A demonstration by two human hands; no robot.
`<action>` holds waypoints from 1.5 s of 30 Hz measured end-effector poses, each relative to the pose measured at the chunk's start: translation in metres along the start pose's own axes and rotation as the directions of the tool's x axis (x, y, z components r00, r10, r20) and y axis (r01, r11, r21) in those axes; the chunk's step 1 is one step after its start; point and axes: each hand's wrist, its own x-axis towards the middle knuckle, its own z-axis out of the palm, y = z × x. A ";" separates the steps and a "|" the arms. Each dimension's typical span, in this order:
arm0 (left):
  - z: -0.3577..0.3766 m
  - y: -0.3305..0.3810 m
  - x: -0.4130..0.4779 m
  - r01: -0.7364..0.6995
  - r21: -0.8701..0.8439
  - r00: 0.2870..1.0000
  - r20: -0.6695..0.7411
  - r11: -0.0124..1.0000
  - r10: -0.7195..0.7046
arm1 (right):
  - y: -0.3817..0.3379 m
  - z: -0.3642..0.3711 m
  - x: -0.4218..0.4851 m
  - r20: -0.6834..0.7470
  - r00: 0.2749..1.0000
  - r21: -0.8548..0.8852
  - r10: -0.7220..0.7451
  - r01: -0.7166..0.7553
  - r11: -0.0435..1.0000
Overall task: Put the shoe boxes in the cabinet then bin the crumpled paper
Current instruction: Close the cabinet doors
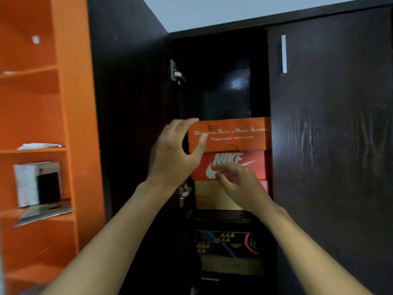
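Inside the dark cabinet [221, 52], an orange shoe box [236, 135] with white lettering tops a stack. Under it sits a red Nike box [255, 169], then a tan box [209, 193]. My left hand [172, 158] holds the orange box's left end, fingers over its top corner and thumb on its front. My right hand [240, 186] hovers in front of the Nike and tan boxes with its fingers apart, holding nothing. On a lower shelf stands a dark patterned box [223, 243] on another tan box. No crumpled paper is in view.
The cabinet's left door [127, 103] stands open; the right door [331, 124] with a silver handle [284, 54] is shut. An orange shelf unit [70, 81] at the left holds papers [40, 145] and booklets [38, 184].
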 end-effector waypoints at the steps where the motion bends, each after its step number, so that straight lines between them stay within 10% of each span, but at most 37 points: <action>1: -0.015 -0.003 0.008 -0.107 0.152 0.990 -0.071 0.983 0.119 | -0.010 0.011 0.007 0.001 1.000 0.033 -0.016 0.016 0.999; 6: -0.074 -0.021 0.042 0.066 0.463 0.923 -0.366 0.884 0.122 | -0.064 0.064 0.028 0.082 0.996 0.268 -0.046 0.022 0.963; 11: -0.098 -0.045 0.047 0.344 -0.040 0.925 -0.158 0.938 -0.346 | -0.113 0.097 0.039 0.154 0.982 0.409 -0.106 0.035 0.912; 25: -0.020 0.008 0.046 0.110 -0.461 0.991 0.117 0.881 -0.062 | -0.097 0.008 -0.012 0.001 0.988 0.409 -0.152 0.138 0.902; 39: 0.157 -0.006 0.066 -0.019 -0.115 0.962 0.269 0.993 0.049 | 0.032 -0.080 -0.014 -0.262 0.965 -0.043 0.031 -0.044 0.998; 45: 0.191 -0.025 0.077 -0.073 0.076 0.939 0.342 0.994 0.043 | 0.059 -0.071 0.009 -0.335 0.939 -0.554 -0.076 -0.131 0.822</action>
